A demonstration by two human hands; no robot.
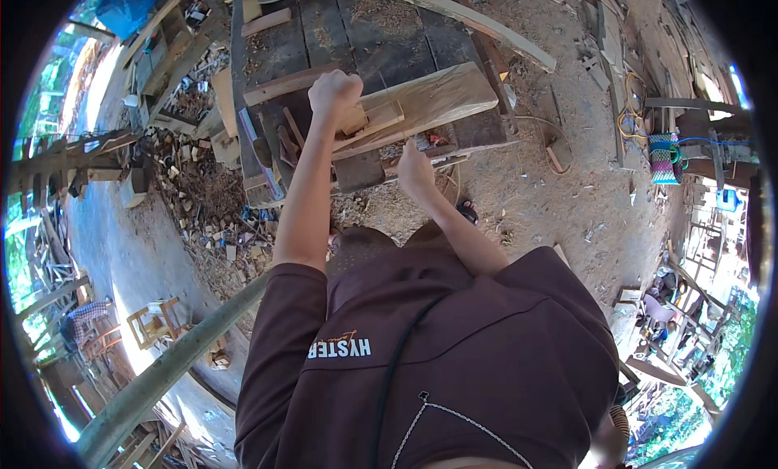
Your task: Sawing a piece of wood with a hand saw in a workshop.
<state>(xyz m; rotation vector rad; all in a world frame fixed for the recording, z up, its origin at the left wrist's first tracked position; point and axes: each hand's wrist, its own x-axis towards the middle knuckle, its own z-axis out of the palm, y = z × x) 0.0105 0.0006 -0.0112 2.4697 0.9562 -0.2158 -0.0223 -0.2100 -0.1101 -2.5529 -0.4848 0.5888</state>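
Note:
A thick, pale wooden plank (446, 98) lies at a slant across the dark workbench (312, 35). On its left part rests a thin wooden strip (381, 122), beside a short wooden block (352, 120). My left hand (335, 94) is closed in a fist over the upper end of that block, and its fingers hide part of the wood. Just below the plank's near edge, my right hand (416, 171) is closed with its fingers pinched together. Whatever sits in that pinch is too small to make out.
Wood offcuts (269, 21) and shavings lie on the bench's far side. A long curved board (478, 21) juts past its right edge. Scraps (212, 218) are heaped on the ground at left, near a slanting pole (174, 370). A woven bag (666, 159) hangs at right.

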